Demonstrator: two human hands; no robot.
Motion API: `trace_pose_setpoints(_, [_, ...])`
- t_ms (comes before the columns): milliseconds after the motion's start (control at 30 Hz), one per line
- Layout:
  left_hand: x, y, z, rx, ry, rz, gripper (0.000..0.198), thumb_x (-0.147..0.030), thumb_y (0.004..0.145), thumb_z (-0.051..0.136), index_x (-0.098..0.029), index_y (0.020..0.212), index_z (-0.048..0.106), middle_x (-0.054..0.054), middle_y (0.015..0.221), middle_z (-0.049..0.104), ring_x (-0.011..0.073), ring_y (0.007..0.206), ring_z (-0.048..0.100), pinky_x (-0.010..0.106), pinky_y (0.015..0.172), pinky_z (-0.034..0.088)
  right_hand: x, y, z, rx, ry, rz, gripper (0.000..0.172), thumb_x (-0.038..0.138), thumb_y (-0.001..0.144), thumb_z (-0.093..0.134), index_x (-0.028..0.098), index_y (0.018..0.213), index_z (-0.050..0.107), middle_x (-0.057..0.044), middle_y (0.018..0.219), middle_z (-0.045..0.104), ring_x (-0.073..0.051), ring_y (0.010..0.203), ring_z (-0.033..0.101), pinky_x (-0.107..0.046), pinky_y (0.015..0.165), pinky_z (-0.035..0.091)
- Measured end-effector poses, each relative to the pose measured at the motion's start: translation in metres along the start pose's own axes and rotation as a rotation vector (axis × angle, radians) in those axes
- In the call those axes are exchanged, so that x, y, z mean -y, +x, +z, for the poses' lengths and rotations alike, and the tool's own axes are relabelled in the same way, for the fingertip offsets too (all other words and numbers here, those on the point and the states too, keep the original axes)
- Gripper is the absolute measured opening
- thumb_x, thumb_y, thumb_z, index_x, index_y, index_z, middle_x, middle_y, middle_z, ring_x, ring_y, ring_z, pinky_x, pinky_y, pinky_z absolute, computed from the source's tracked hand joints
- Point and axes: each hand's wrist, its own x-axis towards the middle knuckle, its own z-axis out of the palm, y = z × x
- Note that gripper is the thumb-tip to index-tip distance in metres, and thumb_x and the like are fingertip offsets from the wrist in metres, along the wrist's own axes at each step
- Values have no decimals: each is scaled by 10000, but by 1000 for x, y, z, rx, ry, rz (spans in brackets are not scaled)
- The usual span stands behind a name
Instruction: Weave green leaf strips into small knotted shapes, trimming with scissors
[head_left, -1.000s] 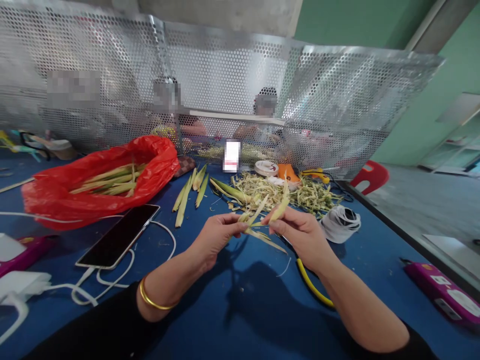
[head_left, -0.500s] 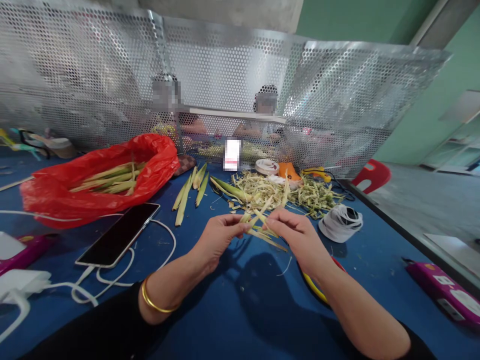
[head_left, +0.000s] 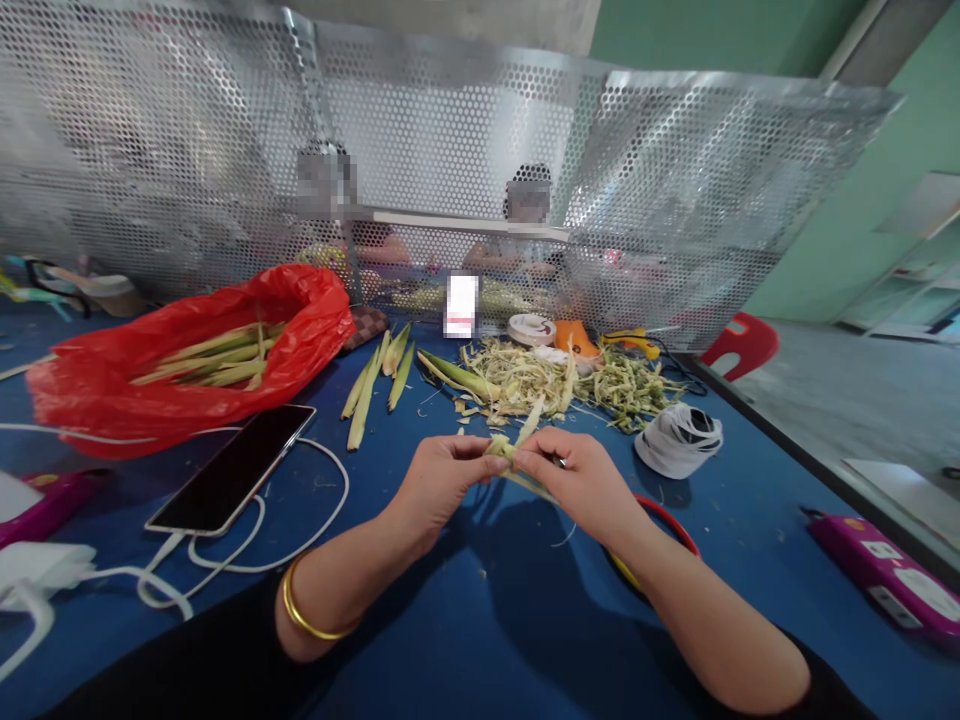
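My left hand point(head_left: 439, 480) and my right hand point(head_left: 574, 480) meet above the blue table point(head_left: 465, 620), both pinched on a pale green plant stalk point(head_left: 517, 445) with loose husk strips. One strip sticks up from between my fingers. A gold bangle point(head_left: 304, 615) circles my left wrist. Just beyond my hands lies a pile of stripped husks point(head_left: 555, 380). Three whole stalks point(head_left: 375, 380) lie to the left of the pile.
A red plastic bag point(head_left: 187, 365) of stalks sits at the left, with a phone point(head_left: 232, 470) on a white cable beside it. A white roll point(head_left: 679, 440), pliers with red and yellow handles point(head_left: 660, 515) and a purple box point(head_left: 892, 580) lie right. People sit behind a perforated metal screen point(head_left: 450, 170).
My hands have drawn closer together, and my right hand has come down from a raised husk strip to pinch the stalk right beside my left fingers.
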Motion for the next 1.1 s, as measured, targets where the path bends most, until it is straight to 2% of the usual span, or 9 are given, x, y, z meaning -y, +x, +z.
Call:
trace_pose_setpoints(100, [1,-2,2,15,24,6,137,-232,568,745,-169,688,766,0,583,640,94,549,450,220,573,371,-1,-2,3,-74,-51,18,166,363,768,623,197,778,618,20,593,594,-137,557,514,-236,527,358])
trace_pose_setpoints(200, [4,-4,2,95,64,31,185,-285,604,723,-153,726,765,2,601,641,107,571,472,232,593,372,-1,-4,4,-97,-70,24,222,329,759,630,210,945,613,30,608,606,-142,566,529,-237,547,371])
trace_pose_setpoints(267, [6,-5,2,155,124,60,218,-315,641,692,-142,753,763,1,604,632,115,579,480,237,597,371,0,-3,4,-63,-75,21,174,333,791,585,216,906,645,24,609,601,-138,563,521,-238,542,364])
trace_pose_setpoints(367, [10,-5,1,176,256,119,209,-313,666,656,-146,741,757,-15,588,602,113,569,465,227,562,351,0,-2,5,-41,-54,18,189,350,809,546,209,745,655,11,614,590,-137,578,511,-236,527,350])
trace_pose_setpoints(600, [11,-7,0,237,446,174,222,-314,706,590,-145,604,691,-54,508,456,88,513,364,210,500,277,-3,3,7,29,131,133,86,225,717,566,180,645,583,31,580,534,-108,530,457,-225,493,331])
trace_pose_setpoints(733, [9,-10,2,388,481,125,172,-274,687,591,-149,601,674,-63,508,417,85,515,342,208,494,254,-2,3,6,-45,267,116,134,266,758,560,189,651,534,59,532,475,-91,479,423,-220,476,331])
trace_pose_setpoints(867, [10,-10,4,555,377,32,165,-272,685,588,-149,607,664,-58,509,451,93,513,399,207,518,305,4,3,4,-117,497,137,171,307,794,558,191,685,498,59,520,525,-92,440,502,-219,483,389])
trace_pose_setpoints(1000, [8,-8,4,581,303,-11,186,-292,687,606,-152,566,626,-55,501,455,92,514,423,207,533,333,7,4,4,-219,600,142,168,308,787,589,193,718,489,54,552,559,-115,496,593,-222,518,438])
trace_pose_setpoints(1100, [5,-8,3,580,292,-53,183,-300,683,625,-153,574,636,-54,502,473,87,497,434,209,527,347,6,3,6,-227,598,92,147,293,812,572,199,744,481,43,572,589,-132,544,623,-241,560,467])
